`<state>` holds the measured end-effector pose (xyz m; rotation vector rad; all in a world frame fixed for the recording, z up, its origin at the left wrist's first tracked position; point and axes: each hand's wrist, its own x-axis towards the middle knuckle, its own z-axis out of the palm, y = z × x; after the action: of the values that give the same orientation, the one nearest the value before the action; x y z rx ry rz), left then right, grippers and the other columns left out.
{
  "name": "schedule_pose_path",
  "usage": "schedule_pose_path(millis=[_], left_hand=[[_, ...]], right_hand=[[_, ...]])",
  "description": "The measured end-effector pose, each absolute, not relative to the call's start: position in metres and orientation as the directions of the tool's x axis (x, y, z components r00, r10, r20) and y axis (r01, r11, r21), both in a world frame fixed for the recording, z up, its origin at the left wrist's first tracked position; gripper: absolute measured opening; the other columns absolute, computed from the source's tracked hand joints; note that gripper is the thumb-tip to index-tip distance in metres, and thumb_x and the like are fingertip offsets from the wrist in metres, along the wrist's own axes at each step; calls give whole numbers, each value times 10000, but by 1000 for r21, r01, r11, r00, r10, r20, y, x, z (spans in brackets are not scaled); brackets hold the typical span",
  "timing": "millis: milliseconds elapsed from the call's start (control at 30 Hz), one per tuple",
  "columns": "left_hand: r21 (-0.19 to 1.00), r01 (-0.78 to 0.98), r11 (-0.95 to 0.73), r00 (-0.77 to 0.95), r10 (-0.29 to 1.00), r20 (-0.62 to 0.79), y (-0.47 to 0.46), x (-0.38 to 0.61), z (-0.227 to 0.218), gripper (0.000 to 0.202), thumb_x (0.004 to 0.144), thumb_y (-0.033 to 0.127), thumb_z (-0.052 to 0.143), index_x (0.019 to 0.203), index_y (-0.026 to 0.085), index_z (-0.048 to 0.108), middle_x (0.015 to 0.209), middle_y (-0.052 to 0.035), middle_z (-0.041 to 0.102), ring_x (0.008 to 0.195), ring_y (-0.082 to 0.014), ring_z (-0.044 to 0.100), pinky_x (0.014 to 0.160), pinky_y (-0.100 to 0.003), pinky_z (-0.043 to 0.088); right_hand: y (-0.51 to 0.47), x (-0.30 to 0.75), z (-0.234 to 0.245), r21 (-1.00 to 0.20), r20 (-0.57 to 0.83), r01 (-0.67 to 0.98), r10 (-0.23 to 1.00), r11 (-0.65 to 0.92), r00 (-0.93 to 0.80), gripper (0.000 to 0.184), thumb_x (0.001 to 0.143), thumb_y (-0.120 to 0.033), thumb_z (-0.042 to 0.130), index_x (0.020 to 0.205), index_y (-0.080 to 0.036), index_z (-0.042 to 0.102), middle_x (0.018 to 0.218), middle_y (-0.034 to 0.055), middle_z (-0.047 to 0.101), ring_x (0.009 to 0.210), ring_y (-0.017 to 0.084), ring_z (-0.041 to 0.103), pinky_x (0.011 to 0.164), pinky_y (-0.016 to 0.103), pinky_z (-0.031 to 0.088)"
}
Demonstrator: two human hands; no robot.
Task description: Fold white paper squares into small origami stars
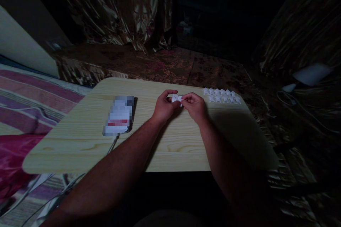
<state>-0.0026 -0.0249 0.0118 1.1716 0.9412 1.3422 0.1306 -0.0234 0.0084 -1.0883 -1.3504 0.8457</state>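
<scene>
Between my two hands, just above the wooden table [106,156], is a small piece of folded white paper [176,98] with crease lines on its face. My left hand [164,105] grips its left side, the thumb along the lower edge and the index finger arched above. On the other side my right hand [194,104] pinches the paper's right edge between thumb and fingertips. Several small folded white paper pieces [218,95] stand in two rows near the table's far right corner, to the right of my right hand.
A phone [118,115], blurred out, lies on the left of the table with a white cable [113,143] running off the near edge. Left of the table is a striped bedcover [39,92] with a pink cloth [18,163]. Dark curtains [128,10] hang behind.
</scene>
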Motion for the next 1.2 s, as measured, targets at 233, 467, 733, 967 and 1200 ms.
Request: schedule_pose_path(millis=[233, 467, 733, 967, 1200], left_hand=[[964, -251, -82, 75, 992, 104, -25, -2, 12, 518, 568, 139, 696, 1069, 158, 564, 683, -7, 626, 535, -112, 566, 526, -228, 449], [974, -204, -95, 74, 991, 112, -25, -1, 11, 537, 574, 163, 703, 1091, 159, 558, 669, -6, 624, 519, -116, 567, 503, -220, 440], [979, -163, -125, 19, 991, 129, -25, -3, 10, 517, 566, 149, 702, 1072, 163, 593, 585, 28, 585, 471, -99, 524, 484, -207, 409], [969, -229, -93, 29, 994, 102, -23, -3, 10, 507, 576, 158, 694, 1070, 146, 583, 604, 17, 590, 490, -105, 544, 517, -230, 453], [936, -352, -8, 61, 998, 31, -23, -4, 14, 513, 551, 112, 676, 1055, 142, 583, 673, -9, 639, 501, -108, 569, 525, -239, 467]], right_hand=[[-24, 130, 10, -926, 358, 162, 930, 342, 80, 87, 693, -224, 599, 759, -172, 620, 646, -17, 600, 548, 90, 534, 503, 204, 433], [-24, 130, 9, -928, 358, 150, 928, 342, 103, 93, 709, -243, 593, 770, -173, 603, 655, -15, 597, 543, 91, 530, 491, 206, 431], [-27, 129, 11, -932, 342, 161, 934, 324, 100, 94, 699, -258, 612, 758, -186, 597, 634, -26, 573, 542, 91, 520, 505, 209, 443], [-26, 131, 9, -923, 354, 180, 934, 341, 41, 94, 711, -249, 599, 773, -191, 640, 665, -15, 598, 572, 100, 540, 526, 218, 465], [-27, 132, 6, -917, 372, 151, 928, 368, -2, 81, 710, -227, 597, 769, -192, 640, 717, -8, 622, 578, 99, 585, 510, 216, 482]])
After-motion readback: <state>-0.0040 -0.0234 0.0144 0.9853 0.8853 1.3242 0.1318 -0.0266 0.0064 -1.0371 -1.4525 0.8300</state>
